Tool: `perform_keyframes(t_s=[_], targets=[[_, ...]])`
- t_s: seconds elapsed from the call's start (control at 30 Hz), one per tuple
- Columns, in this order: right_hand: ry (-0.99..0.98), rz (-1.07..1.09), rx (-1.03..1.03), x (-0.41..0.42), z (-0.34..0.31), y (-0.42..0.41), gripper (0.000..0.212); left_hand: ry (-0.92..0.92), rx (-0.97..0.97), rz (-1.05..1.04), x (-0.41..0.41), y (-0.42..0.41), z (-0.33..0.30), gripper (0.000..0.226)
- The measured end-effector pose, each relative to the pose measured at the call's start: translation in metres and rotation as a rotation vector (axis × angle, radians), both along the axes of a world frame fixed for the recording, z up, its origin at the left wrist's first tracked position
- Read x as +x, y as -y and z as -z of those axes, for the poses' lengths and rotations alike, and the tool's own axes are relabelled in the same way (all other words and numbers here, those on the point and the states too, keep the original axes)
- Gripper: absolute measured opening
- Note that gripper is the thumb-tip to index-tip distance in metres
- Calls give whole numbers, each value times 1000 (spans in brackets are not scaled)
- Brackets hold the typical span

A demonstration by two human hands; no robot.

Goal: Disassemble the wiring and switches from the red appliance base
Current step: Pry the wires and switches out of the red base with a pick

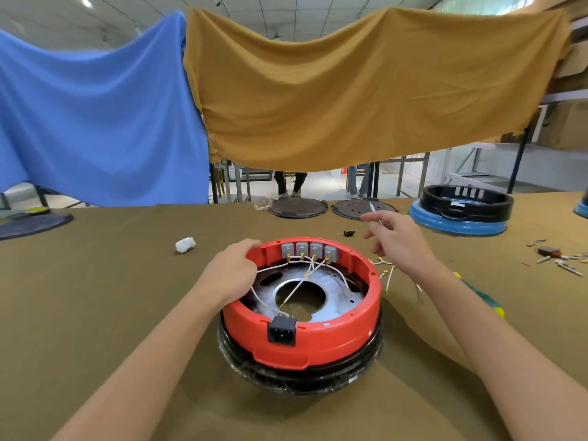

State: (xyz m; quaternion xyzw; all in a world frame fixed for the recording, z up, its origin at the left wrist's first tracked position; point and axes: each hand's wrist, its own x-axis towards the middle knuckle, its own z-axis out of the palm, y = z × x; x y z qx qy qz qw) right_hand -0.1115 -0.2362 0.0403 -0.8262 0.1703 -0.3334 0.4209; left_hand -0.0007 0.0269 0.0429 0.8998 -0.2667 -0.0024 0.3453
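The red base point(302, 332) sits at the near middle of the bench point(95, 297), its black socket point(281, 330) at six o'clock; the left hand point(232, 272) grips the rim at ten o'clock, fingers curled over it; white wires point(305, 275) run to four grey switches point(310, 250) at twelve o'clock; the right hand point(397, 240), raised at two o'clock, pinches one thin white wire point(372, 207). Best, I judge, to brace the rim and pull each connector straight off its tab; loose wires point(386, 275) and a green screwdriver point(483, 297) lie at three o'clock; farther off, a white wad point(185, 244), two dark discs point(297, 207), a blue base point(458, 218).
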Motion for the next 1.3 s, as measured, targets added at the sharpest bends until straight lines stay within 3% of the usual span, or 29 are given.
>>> perform_keyframes(t_s=[0.13, 0.27, 0.37, 0.43, 0.63, 0.87, 1.0, 1.13, 1.3], targets=[[115, -251, 218, 1, -3, -13, 21, 21, 53, 12, -3, -4, -2, 51], [150, -288, 302, 2, -1, -11, 17, 80, 319, -48, -6, -13, -15, 23], [137, -369, 338, 2, -3, -11, 11, 64, 577, -15, -7, -16, -35, 24], [105, -393, 309, 2, -4, -15, 8, 59, 625, 32, -5, -10, -42, 30], [192, -406, 363, -4, -5, -29, 12, 43, 209, 301, -6, 0, -15, 32], [282, -445, 500, 0, -5, -41, 9, 37, 165, 291, -5, -6, -8, 31], [224, -457, 382, 1, -1, -51, 16, 59, 144, 271, -11, -5, -9, 27], [206, -421, 276, 1, -3, -58, 16, 272, 138, 324, -21, 0, -18, 11], [214, -395, 234, 0, -5, -62, 16, 153, 193, 284, -41, 25, -24, 10]])
